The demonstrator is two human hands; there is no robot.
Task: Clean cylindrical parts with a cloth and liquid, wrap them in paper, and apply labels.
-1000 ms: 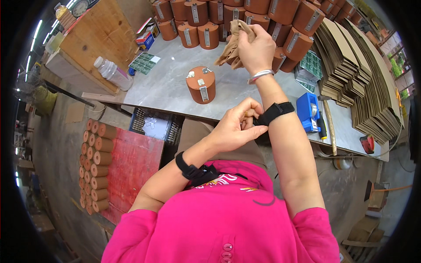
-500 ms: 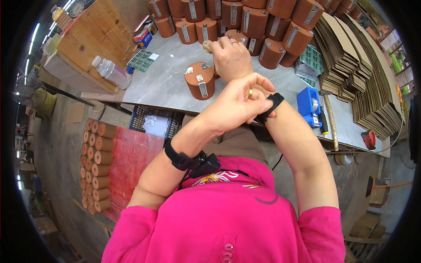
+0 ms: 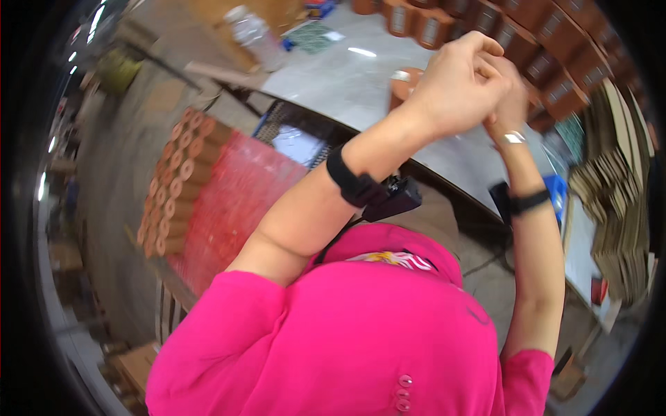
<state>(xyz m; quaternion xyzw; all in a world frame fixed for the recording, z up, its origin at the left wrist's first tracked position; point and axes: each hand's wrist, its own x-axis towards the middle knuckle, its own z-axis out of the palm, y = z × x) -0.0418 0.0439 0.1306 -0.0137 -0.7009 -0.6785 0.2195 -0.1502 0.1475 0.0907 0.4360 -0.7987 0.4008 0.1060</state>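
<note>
The left hand (image 3: 454, 87), fingers loosely curled, overlaps the right hand (image 3: 512, 100) and covers much of it, so I can't tell whether either closes on anything. Just beyond the left wrist, a reddish-brown cylinder (image 3: 402, 86) sits on the smooth grey tabletop (image 3: 329, 87), partly hidden by that arm, a pale patch on its blurred top. Farther back, piled cylinders (image 3: 548, 66) with metallic strips look smeared; at right, layered cardboard sheets (image 3: 617, 236) show ragged, fuzzy edges.

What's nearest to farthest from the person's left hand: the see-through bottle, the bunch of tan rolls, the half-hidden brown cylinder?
In the head view, from the left hand:
1. Brown cylinder, just left.
2. See-through bottle, farther left.
3. Tan rolls, lower left.
</note>
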